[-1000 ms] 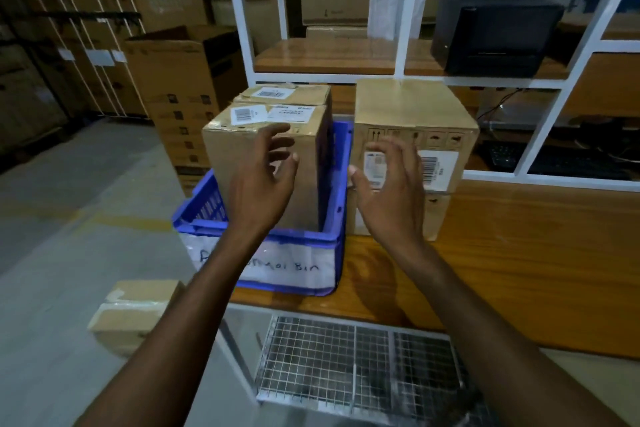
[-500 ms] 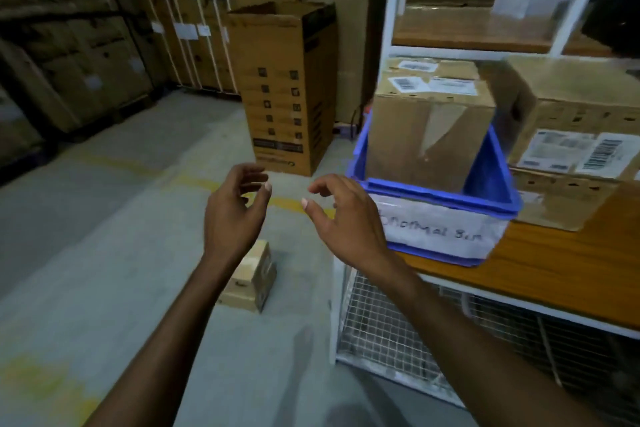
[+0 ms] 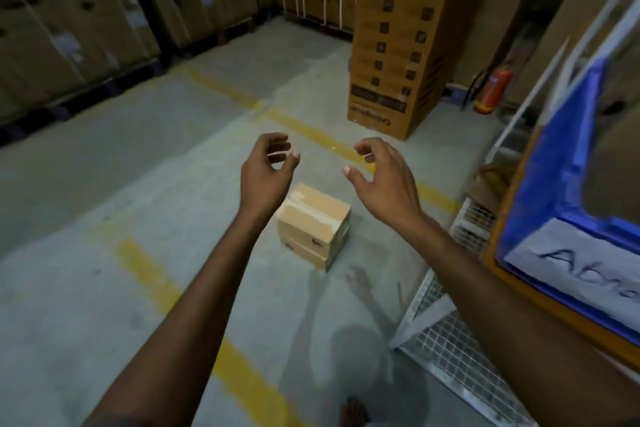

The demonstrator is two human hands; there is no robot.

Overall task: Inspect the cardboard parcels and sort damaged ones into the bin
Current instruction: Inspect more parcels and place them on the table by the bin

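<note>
Looking down on a grey concrete floor (image 3: 104, 184) crossed by worn yellow stripes (image 3: 149, 274). Warehouse aisle, dim, blurred at the edges. Stacked brown cartons (image 3: 69, 28) on dark pallets along the left wall, more at the far end. Tall printed carton (image 3: 398, 45) standing upright on the floor at centre right, with a red fire extinguisher (image 3: 491, 90) beside it by the wall.

Small cardboard parcel (image 3: 313, 225) sitting on the floor, taped top up, low between both forearms and untouched; its left corner hidden behind the left wrist. Left hand (image 3: 265, 177) and right hand (image 3: 384, 184) raised over it, fingers loosely curled, thumbs apart, grasping nothing.

Blue bin (image 3: 561, 184) at the right edge on a wooden tabletop (image 3: 502, 236), cut off by the frame, with a white handwritten label (image 3: 571, 260) on its front. Wire mesh panel (image 3: 450, 350) under the table edge, near the right forearm. Broad stretch of floor running left of the parcel to the pallets. Bare foot (image 3: 353, 412) at the bottom edge.
</note>
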